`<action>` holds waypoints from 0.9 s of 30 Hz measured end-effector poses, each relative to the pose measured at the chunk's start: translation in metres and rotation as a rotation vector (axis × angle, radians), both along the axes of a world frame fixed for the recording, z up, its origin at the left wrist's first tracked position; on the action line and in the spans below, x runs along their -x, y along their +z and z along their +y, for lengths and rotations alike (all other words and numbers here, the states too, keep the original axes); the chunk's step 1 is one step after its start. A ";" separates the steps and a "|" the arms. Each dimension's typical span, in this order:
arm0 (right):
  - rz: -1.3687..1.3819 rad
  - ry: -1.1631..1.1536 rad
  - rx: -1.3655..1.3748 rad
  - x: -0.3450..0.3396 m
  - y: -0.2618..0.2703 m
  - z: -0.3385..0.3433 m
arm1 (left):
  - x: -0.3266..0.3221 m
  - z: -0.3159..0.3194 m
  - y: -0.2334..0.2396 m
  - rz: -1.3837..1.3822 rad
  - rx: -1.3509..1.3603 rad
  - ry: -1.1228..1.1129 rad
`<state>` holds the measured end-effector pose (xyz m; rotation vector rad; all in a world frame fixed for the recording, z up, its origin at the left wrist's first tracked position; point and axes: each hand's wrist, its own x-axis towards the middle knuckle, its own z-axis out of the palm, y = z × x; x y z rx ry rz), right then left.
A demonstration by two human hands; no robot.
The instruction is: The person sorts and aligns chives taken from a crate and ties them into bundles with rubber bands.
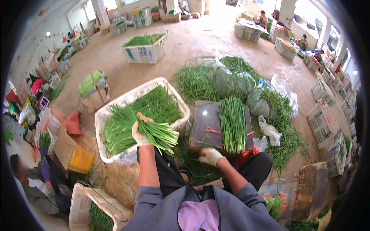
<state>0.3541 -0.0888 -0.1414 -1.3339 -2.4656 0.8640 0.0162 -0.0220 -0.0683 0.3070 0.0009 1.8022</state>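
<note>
My gloved left hand [140,133] grips a loose bunch of garlic chives [162,132], their pale cut ends pointing right. It is over the near side of a white plastic crate [99,141] full of loose greens. To the right stands a low work surface with a dark top [203,115]. A neat bundle of chives [234,124] lies on it, across a red tie [215,130] whose ends show at both sides. At the surface's near edge is my gloved right hand [211,156], slightly blurred with fingers curled; whether it holds anything is hidden.
Heaped greens [196,80] and clear plastic bags [231,80] lie beyond and right of the work surface. Another filled crate [144,52] stands farther off. At left, a person in purple gloves [44,167] sits near a cardboard box [65,150]. A white crate [115,202] is close at lower left.
</note>
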 end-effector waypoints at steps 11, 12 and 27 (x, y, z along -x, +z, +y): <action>0.749 -0.228 0.291 0.085 0.133 0.028 | -0.026 -0.004 0.010 0.036 -0.130 -0.227; 0.696 -0.271 0.249 0.085 0.134 0.027 | -0.025 -0.005 0.008 0.038 -0.140 -0.236; -0.672 0.153 0.334 -0.049 -0.059 -0.007 | 0.003 0.007 0.005 -0.004 -0.157 -0.185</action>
